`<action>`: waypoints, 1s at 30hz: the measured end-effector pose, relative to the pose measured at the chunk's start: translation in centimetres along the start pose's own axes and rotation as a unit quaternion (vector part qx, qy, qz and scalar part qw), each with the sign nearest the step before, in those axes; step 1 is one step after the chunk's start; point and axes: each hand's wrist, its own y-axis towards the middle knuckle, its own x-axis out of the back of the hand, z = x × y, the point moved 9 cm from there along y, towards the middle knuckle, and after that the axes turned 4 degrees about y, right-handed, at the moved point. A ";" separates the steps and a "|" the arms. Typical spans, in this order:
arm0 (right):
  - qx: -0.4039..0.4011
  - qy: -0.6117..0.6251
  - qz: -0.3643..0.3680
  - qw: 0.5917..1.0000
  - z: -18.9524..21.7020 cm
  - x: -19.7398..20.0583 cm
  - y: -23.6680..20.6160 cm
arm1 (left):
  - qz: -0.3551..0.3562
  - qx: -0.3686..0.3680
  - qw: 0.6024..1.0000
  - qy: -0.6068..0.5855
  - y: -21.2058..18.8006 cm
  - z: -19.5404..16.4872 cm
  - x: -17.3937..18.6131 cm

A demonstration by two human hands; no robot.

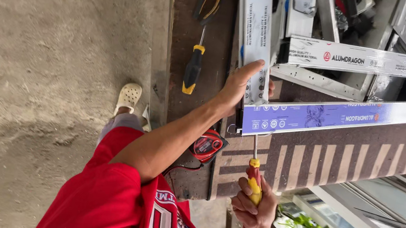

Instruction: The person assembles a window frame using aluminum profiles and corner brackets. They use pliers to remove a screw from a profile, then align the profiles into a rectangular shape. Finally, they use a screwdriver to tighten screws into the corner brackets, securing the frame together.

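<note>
My left hand (239,84) presses on the corner where a white-filmed aluminium profile (256,25) meets a long profile wrapped in blue film (347,117). My right hand (255,207) grips the red and yellow handle of a screwdriver (254,178). Its shaft points up into the underside of that corner joint. Both profiles lie on a dark workbench (214,35).
A red tape measure (207,146) sits on the bench by my left forearm. A black and yellow screwdriver (194,67) and pliers (210,2) lie further along. More aluminium profiles (372,60) are stacked beyond. Concrete floor (46,53) lies to the left.
</note>
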 end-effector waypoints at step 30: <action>0.229 -0.309 -0.032 0.923 4.0 -1.4 -0.5 | 0.024 -0.015 1.000 0.007 0.3 0.1 -0.4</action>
